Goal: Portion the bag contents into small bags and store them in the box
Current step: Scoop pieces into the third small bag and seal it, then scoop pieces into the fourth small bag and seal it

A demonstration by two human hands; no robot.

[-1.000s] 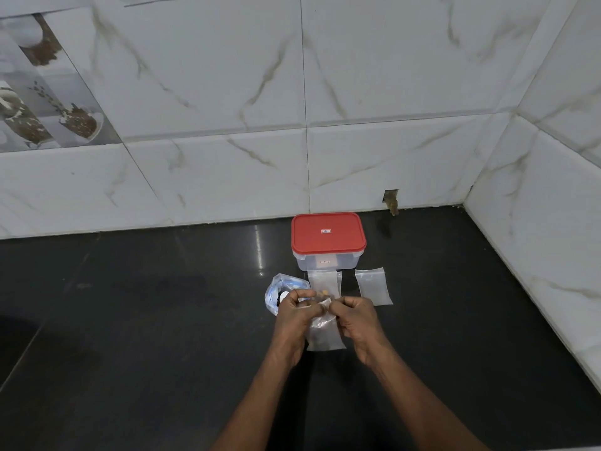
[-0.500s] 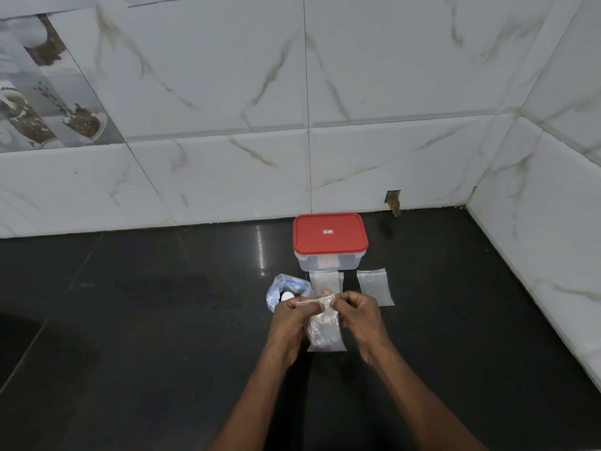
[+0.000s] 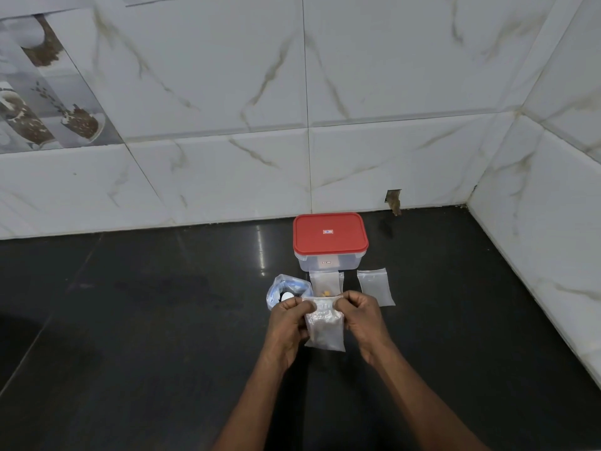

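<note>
Head view: left hand [image 3: 289, 323] and right hand [image 3: 362, 317] pinch a small bag [image 3: 325, 332] at its top; the box [image 3: 329, 264] is lidded, storing apparently undone.

box lid [image 3: 330, 234] was red, tiny red-white label at centre; box body [image 3: 344, 263] clear. countertop [image 3: 130, 320] was glossy black. wall tiles [image 3: 227, 92] were white, beige-grey marble veining. decor tile [image 3: 48, 102] bore brown-and-white cup print. large bag [image 3: 286, 286] looked clear, blue-tinted. held small bag [image 3: 325, 332] was frosty clear.

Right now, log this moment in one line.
small bag: held at top | left hand: pinching it | right hand: pinching it | box: lidded
</note>
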